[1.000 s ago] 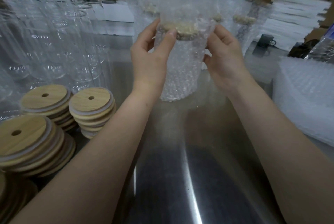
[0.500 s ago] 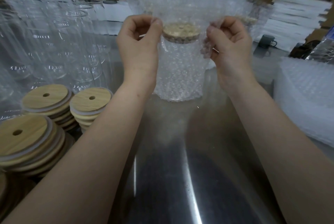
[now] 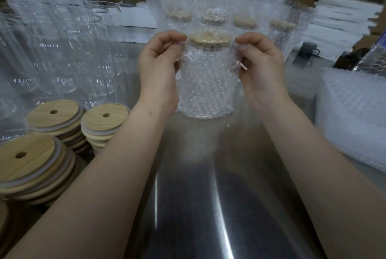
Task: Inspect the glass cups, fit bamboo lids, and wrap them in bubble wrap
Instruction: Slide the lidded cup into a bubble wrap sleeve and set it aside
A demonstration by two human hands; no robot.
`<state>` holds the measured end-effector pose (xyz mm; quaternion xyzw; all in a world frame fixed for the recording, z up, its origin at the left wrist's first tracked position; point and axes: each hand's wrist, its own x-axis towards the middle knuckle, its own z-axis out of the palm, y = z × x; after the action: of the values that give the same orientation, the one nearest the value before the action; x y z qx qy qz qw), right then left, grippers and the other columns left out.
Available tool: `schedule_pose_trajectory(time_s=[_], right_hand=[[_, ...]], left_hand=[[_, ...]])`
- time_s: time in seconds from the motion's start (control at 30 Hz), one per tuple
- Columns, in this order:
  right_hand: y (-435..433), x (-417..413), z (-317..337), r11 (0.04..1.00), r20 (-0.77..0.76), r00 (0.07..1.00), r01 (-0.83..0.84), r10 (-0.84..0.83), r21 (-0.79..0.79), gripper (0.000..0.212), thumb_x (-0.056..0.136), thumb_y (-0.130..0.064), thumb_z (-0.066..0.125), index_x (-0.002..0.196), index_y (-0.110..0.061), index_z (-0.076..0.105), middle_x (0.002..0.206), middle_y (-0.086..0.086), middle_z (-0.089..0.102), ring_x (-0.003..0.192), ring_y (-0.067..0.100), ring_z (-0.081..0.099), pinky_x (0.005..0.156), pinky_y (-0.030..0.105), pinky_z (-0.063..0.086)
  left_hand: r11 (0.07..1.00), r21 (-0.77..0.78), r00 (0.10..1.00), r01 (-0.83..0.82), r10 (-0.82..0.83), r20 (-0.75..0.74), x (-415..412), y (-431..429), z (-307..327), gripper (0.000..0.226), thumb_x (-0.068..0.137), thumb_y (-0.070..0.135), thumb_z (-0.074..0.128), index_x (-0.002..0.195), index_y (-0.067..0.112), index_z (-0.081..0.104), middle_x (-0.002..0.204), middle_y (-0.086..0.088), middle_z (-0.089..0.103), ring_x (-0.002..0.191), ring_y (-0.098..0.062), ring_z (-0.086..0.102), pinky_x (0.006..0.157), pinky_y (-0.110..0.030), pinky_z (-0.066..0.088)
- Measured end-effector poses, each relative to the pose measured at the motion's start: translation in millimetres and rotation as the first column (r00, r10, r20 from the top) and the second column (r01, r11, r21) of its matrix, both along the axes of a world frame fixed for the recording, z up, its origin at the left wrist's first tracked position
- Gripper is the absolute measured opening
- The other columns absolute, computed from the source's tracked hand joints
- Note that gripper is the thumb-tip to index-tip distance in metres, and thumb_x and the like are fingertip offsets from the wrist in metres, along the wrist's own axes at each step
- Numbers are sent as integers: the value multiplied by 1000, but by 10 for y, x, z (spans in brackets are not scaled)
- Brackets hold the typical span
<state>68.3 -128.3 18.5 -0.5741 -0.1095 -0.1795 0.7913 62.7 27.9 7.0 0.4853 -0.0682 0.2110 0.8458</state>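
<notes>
Glossy steel-looking table [image 3: 188, 206], matt bamboo lids [image 3: 103, 115], clear bubble wrap [image 3: 205, 83].

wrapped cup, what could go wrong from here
1. The left grip and right grip pinch only the wrap on either side of the lid, not the cup. If it is lifted this way, the cup might slide or tilt inside.
2. The wrap is open over the lid, so the lid could end up uncovered unless the wrap is folded shut.
3. Finished cups stand close behind, and pushing this one back may knock them.
</notes>
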Motion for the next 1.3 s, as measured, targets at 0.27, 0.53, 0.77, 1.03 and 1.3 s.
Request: schedule_pose_trajectory(time_s=[0.27,0.53,0.77,1.03,1.3], right_hand=[[4,30,-53,956,113,972,227,-208,-189,38,86,9,52,77,-21,73,68,-9,68,59,9,57,58,23,49],[86,-97,72,776,162,951,308,-263,-551,47,94,-42,57,48,-31,56,45,-16,43,50,-1,42,57,15,31],[195,-112,337,621,-151,942,72,-298,-781,94,67,-78,64,132,-14,44,111,-9,55,100,10,56,60,20,35],[223,30,492,632,-255,926,-23,-279,-775,97,63,-52,81,141,-14,37,117,1,59,101,18,60,78,38,55],[349,150,571,565,29,950,210,-312,-798,52,66,-51,77,95,-26,41,85,-14,52,73,2,54,53,25,42]], left_hand=[[996,-30,996,83,-84,-39,-84,-40,-99,28,91,0,56,87,22,72,95,1,70,87,-14,64,68,-25,51],[959,265,989,-96,62,132,-254,-223,-204,49,89,-6,50,130,19,56,140,-13,57,139,-20,43,108,-27,42],[788,511,926,-344,195,323,-390,-393,-289,43,78,1,53,119,2,67,137,-16,45,124,-23,45,105,-14,33],[832,420,923,-363,258,286,-337,-346,-319,18,77,-2,53,74,8,68,119,-9,50,115,-13,51,98,-18,42],[693,697,883,-185,428,-192,-154,-224,-464,23,84,6,50,62,13,52,67,-7,55,74,-34,54,61,-37,36]])
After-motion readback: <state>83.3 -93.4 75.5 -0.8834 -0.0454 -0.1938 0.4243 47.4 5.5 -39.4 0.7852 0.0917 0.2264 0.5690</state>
